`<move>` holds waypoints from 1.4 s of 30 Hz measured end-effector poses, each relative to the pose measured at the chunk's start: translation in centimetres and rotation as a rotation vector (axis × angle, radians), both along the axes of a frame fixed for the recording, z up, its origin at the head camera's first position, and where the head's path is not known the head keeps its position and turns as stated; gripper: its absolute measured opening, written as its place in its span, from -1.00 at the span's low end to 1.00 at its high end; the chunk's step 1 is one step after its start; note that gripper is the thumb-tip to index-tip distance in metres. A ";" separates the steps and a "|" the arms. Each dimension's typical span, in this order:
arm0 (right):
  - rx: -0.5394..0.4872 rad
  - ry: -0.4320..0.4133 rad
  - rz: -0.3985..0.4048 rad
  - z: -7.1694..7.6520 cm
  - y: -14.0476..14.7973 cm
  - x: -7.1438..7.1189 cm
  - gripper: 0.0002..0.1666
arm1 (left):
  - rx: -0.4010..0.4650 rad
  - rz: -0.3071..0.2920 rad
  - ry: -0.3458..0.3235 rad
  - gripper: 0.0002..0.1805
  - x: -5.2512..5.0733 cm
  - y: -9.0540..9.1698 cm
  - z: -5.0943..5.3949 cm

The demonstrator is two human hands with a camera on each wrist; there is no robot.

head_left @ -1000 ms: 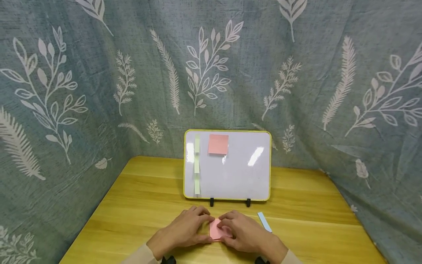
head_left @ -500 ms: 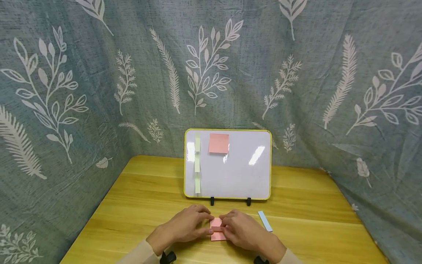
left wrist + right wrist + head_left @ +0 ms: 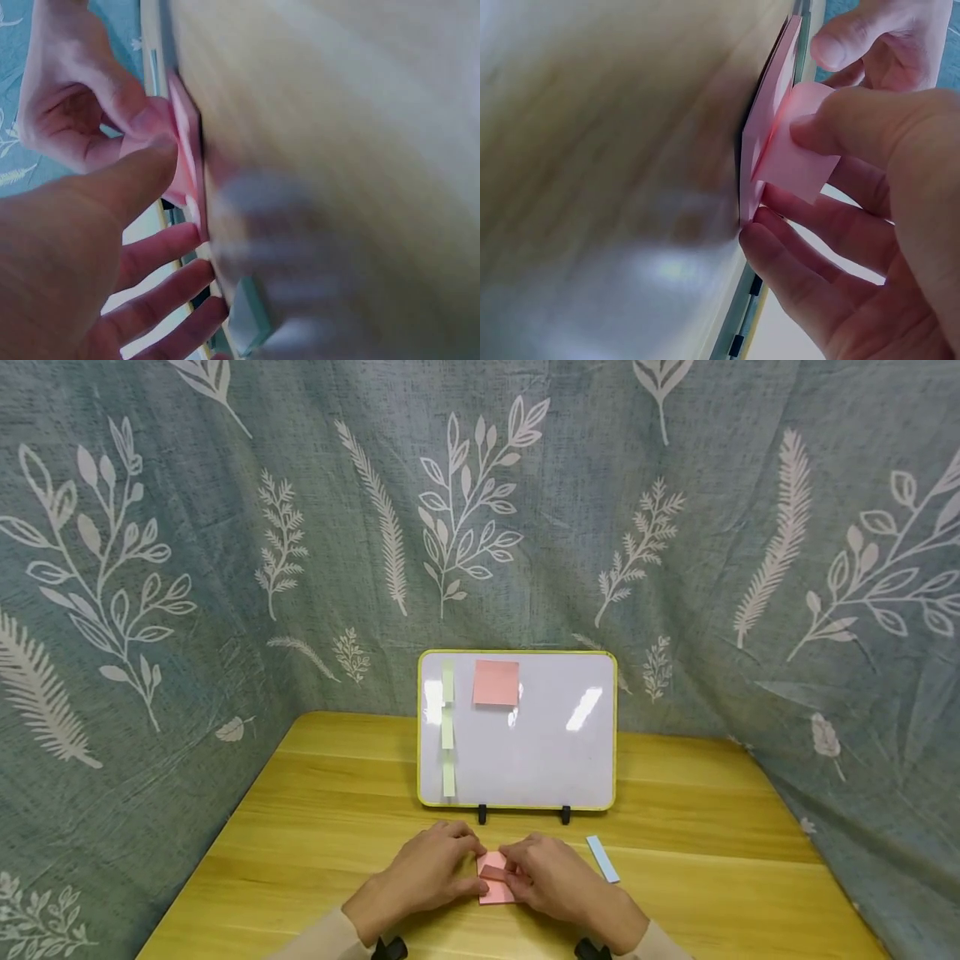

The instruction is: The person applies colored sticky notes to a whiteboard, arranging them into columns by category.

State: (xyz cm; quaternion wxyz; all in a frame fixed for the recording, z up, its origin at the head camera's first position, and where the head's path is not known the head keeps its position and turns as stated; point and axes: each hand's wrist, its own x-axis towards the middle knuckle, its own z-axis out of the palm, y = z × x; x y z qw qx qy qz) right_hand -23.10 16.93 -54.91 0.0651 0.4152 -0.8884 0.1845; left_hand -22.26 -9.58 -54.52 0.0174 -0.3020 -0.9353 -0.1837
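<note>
angling both sleeved forearms [image 3: 324,937] inward and forward, holding left hand [image 3: 427,872] and right hand [image 3: 553,878] low, just beside each other; extending the left fingers [image 3: 161,300] nearly straight, pointing the left thumb [image 3: 146,178] toward the right hand; pinching between right thumb [image 3: 859,124] and bent right fingers [image 3: 802,266].

Lower centre: pink pad [image 3: 497,896], blue strip [image 3: 602,859]. Mid-frame: yellow-rimmed white board [image 3: 547,743], pale green strips [image 3: 447,729], pink note [image 3: 495,683]. Top: blue-grey curtain [image 3: 555,568], leaf-patterned in white. Bottom: streaky yellow table [image 3: 322,827].

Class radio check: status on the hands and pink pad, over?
Right hand pinching raised pink sheet; left hand at left edge of pink pad. Sheet's full detachment unclear. Blue strip off to the right, not in the way.
</note>
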 end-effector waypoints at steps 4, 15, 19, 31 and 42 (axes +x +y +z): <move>-0.021 -0.036 0.003 0.0 -0.1 -0.1 -0.84 | 0.004 0.032 0.020 -0.50 0.2 0.2 -0.2; -0.077 -0.022 -0.017 -0.5 -0.2 0.0 -0.87 | 0.007 0.056 0.022 -0.48 0.2 0.4 -0.5; -0.081 0.021 -0.003 -0.4 -0.5 0.0 -0.88 | 0.020 0.061 0.031 -0.48 0.1 0.4 -0.4; -0.148 0.003 -0.132 -0.2 -1.1 -0.4 -0.92 | 0.013 0.046 0.045 -0.46 -0.2 0.4 -0.6; -0.278 -0.003 -0.084 -1.5 -0.6 -1.4 -0.82 | 0.028 0.058 0.047 -0.49 -0.2 0.4 -0.9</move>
